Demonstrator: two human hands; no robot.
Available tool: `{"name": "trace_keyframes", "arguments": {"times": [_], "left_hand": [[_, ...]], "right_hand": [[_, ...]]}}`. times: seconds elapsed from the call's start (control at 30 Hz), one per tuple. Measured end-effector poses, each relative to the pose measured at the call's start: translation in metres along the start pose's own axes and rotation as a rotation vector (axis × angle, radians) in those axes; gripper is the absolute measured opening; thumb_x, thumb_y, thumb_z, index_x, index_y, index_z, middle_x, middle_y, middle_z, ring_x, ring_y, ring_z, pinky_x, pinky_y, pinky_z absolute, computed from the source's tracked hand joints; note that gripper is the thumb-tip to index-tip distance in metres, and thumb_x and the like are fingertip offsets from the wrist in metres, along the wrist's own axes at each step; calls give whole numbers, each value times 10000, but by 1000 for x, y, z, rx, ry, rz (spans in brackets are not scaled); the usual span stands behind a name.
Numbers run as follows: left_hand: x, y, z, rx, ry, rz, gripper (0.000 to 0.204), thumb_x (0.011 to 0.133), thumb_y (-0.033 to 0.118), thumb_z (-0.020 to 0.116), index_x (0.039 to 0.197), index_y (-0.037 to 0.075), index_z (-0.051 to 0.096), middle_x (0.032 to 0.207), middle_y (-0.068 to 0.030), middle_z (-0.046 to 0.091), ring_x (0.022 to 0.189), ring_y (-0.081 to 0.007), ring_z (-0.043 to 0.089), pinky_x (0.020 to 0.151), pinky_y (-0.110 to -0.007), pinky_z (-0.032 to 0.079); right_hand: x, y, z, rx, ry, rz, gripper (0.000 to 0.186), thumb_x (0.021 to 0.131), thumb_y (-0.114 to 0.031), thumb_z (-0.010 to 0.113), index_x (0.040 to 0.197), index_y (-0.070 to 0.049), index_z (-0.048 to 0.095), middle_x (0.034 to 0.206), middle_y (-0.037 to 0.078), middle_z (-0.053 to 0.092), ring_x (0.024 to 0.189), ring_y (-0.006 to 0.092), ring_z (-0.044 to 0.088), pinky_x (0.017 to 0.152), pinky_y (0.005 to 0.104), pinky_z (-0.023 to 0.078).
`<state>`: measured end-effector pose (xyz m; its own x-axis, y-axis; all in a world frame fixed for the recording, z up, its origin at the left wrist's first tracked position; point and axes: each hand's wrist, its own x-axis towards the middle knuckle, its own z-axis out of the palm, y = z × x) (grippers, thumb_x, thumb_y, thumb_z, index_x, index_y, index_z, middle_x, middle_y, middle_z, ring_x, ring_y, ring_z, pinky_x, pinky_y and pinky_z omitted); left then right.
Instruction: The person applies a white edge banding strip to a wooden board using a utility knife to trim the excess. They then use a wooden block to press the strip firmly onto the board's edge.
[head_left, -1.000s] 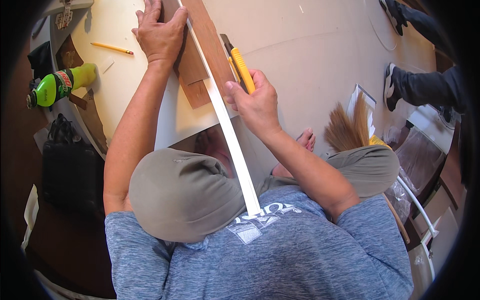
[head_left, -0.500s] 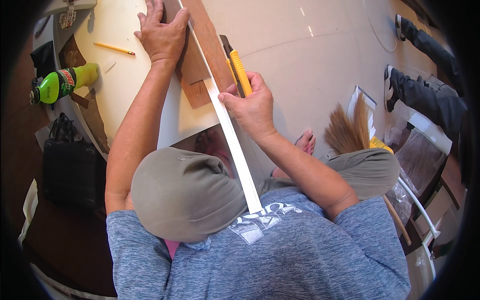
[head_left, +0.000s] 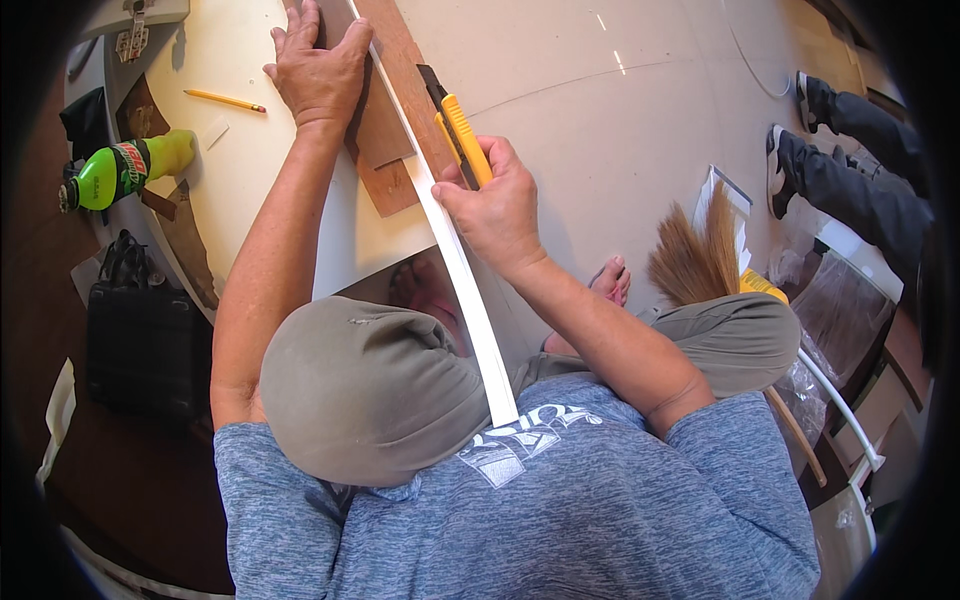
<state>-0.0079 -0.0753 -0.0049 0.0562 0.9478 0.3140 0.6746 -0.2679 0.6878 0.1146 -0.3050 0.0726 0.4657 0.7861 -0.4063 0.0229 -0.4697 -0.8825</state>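
Observation:
My left hand rests with spread fingers on a brown wooden board, at the top end of the long white strip. That strip runs down along a lighter plank and past the edge of the white panel to my shirt. My right hand grips a yellow utility knife, its dark tip over the plank's right edge and pointing away from me. My right thumb lies at the strip, touching it or just above it. A yellow pencil lies on the panel, left of my left hand.
A green bottle lies at the left, above a black bag. A straw broom and dustpan lie at the right, beside plastic sheeting. Another person's dark-trousered legs are at the upper right.
My right hand and the knife have shifted left and slightly upward, nearer the plank and strip. My left hand stays about where it was. The other person's legs have moved slightly.

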Motion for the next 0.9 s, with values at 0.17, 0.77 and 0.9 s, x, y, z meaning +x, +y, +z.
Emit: {"name": "trace_keyframes", "arguments": {"times": [0.17, 0.77, 0.9], "left_hand": [[1, 0, 1, -1, 5, -15, 855, 832, 522, 815, 1523, 58, 620, 1626, -185, 538, 1592, -418, 366, 1296, -404, 332], [-2, -1, 2, -14, 20, 6, 850, 844, 532, 813, 1517, 49, 621, 1615, -203, 543, 1571, -393, 415, 1288, -390, 343], [-1, 0, 2, -38, 18, 4, 857, 862, 563, 788, 1531, 57, 612, 1625, -210, 533, 1581, -404, 396, 1309, -454, 295]], "right_hand": [[5, -1, -5, -14, -40, 38, 376, 835, -60, 800, 1161, -34, 614, 917, 53, 756, 832, 173, 731, 816, 344, 598], [6, 1, -6, 22, -65, 58, 357, 846, -48, 812, 1147, -36, 622, 913, 34, 741, 828, 140, 707, 806, 328, 591], [6, 1, -6, 4, -69, 54, 353, 841, -56, 814, 1136, -32, 621, 909, 36, 741, 827, 145, 707, 806, 332, 590]]}}
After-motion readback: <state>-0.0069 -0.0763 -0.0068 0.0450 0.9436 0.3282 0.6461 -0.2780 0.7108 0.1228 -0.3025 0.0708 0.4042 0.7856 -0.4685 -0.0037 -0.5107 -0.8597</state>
